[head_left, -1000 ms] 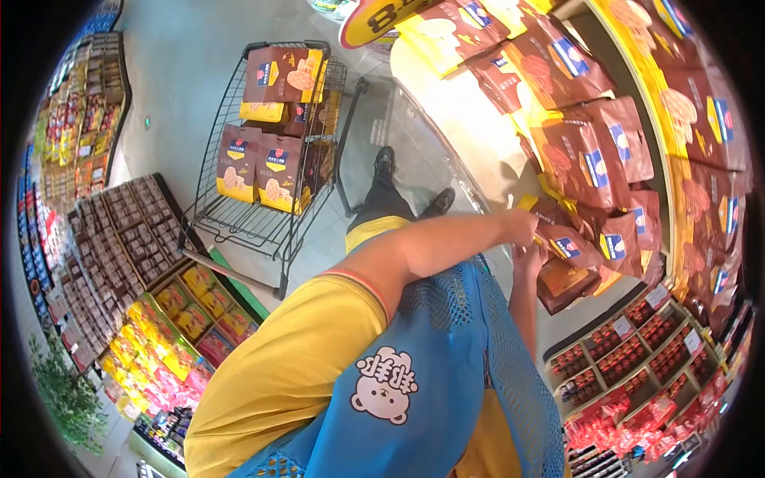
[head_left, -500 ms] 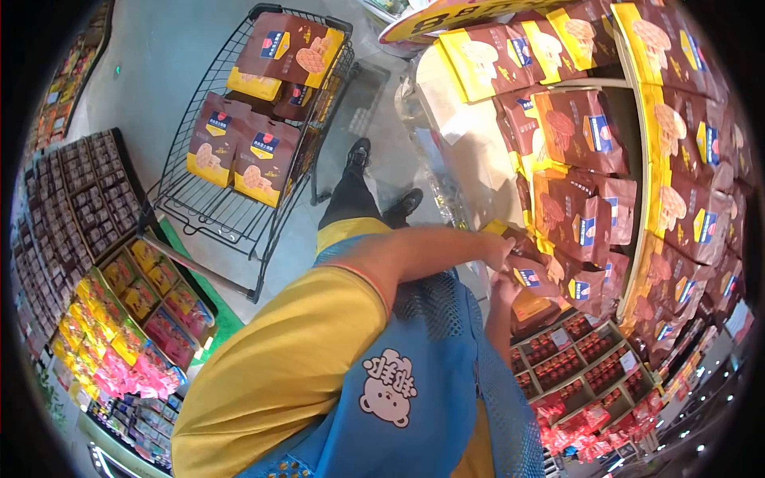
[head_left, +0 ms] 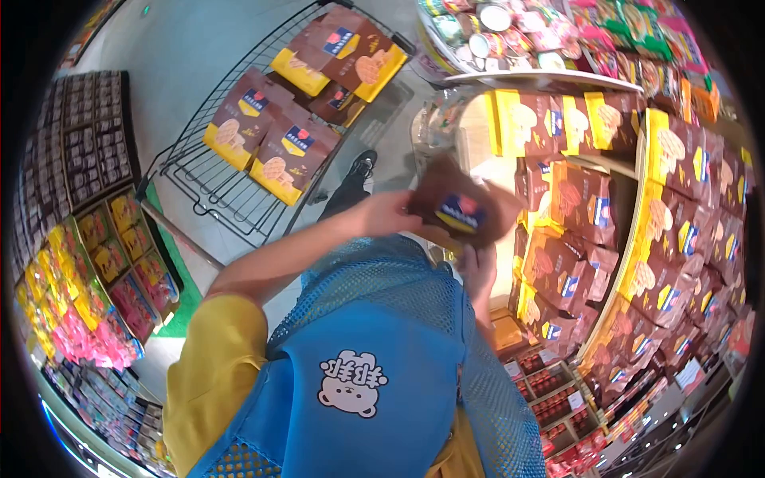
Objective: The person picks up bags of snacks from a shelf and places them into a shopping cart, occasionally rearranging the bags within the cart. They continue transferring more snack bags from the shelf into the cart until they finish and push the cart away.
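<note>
A brown package [head_left: 456, 209] with a blue label is tilted and slightly blurred in front of my body. My left hand [head_left: 392, 215] grips its left edge. Fingers of my right hand [head_left: 478, 269] close on its lower right edge. To the right, similar brown and yellow packages [head_left: 586, 199] stand in rows in a display [head_left: 496, 171]. More of these packages [head_left: 291, 155] lie in a black wire cart [head_left: 199, 179] at the upper left.
Round tins [head_left: 492, 17] and colourful packs sit in a bin at the top right. Small boxes [head_left: 551, 382] fill a rack at the lower right. Left of the cart stand shelves [head_left: 131, 231] of yellow and pink packs. My shoe [head_left: 362, 166] is on the floor beside the cart.
Both hands have come away from the display with the package, moving left and up in the view. My left arm has drawn back from the shelf, and the view has turned.
</note>
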Demonstrator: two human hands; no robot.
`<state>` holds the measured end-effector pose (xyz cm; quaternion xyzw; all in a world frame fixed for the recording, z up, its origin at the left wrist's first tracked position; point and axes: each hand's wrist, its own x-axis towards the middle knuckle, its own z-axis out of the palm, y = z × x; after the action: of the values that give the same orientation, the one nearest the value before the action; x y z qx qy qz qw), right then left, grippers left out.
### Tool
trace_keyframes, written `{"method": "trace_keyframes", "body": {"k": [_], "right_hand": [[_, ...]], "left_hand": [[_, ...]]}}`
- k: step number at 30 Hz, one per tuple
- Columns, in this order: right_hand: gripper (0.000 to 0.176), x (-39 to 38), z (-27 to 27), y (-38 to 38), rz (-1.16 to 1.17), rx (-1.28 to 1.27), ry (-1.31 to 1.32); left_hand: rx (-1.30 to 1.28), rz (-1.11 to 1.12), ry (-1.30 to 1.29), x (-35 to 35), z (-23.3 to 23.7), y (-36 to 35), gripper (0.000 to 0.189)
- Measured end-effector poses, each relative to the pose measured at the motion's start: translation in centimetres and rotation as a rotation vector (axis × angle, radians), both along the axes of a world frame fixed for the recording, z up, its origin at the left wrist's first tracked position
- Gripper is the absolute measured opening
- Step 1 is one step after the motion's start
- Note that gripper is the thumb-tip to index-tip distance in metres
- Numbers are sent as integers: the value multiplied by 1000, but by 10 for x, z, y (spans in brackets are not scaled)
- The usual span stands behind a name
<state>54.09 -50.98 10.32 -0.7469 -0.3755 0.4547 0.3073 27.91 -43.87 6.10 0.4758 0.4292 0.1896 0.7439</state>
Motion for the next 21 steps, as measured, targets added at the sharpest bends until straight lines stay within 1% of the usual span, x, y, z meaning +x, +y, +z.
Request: {"method": "trace_keyframes", "body": {"k": [1, 3, 5, 6, 7, 8, 9, 10, 11, 12, 14, 15, 17, 18, 19, 20, 21], "right_hand": [[13, -16, 0, 23, 125, -32, -65], [15, -57, 15, 79, 406, 5, -138], [18, -87, 0, 124, 499, 12, 100], [19, -112, 4, 150, 572, 18, 31], [21, -140, 9, 173, 645, 23, -38], [21, -164, 11, 191, 685, 44, 54], [21, -186, 8, 205, 724, 61, 148], [18, -208, 3, 218, 798, 43, 104], [21, -227, -6, 230, 867, 27, 60], [21, -242, -16, 238, 867, 25, 57], [29, -270, -41, 251, 973, 288, -256], [29, -281, -58, 256, 974, 293, -255], [52, -287, -106, 256, 1032, 212, -257], [67, -287, -129, 256, 1070, 5, -174], [67, -287, -121, 251, 1068, 2, -177], [69, -284, -112, 243, 1072, -59, -196], [71, -285, -104, 238, 1078, -116, -213]], "left_hand": [[-34, 100, 30, -20, -10, -10, 37], [-14, 361, -6, -64, 42, -8, 31], [-31, 502, 303, -99, 12, -22, 28], [-31, 512, 294, -116, 12, -20, 28], [9, 616, 347, -134, 16, -15, 26], [45, 718, 402, -146, 16, -13, 24], [38, 724, 396, -153, 10, -10, 24], [93, 922, 306, -161, 4, -5, 21], [151, 1115, 213, -169, -2, 2, 22], [149, 1115, 210, -176, -11, 7, 22], [-28, 1236, 174, -187, -35, 13, 26], [-23, 1238, 174, -191, -45, 15, 26], [-39, 1258, 218, -194, -68, 19, 29], [-38, 1251, 214, -197, -82, 21, 29], [-59, 1220, 277, -203, -97, 20, 31], [-80, 1191, 342, -208, -111, 20, 32], [-77, 1193, 340, -212, -122, 23, 32]]}}
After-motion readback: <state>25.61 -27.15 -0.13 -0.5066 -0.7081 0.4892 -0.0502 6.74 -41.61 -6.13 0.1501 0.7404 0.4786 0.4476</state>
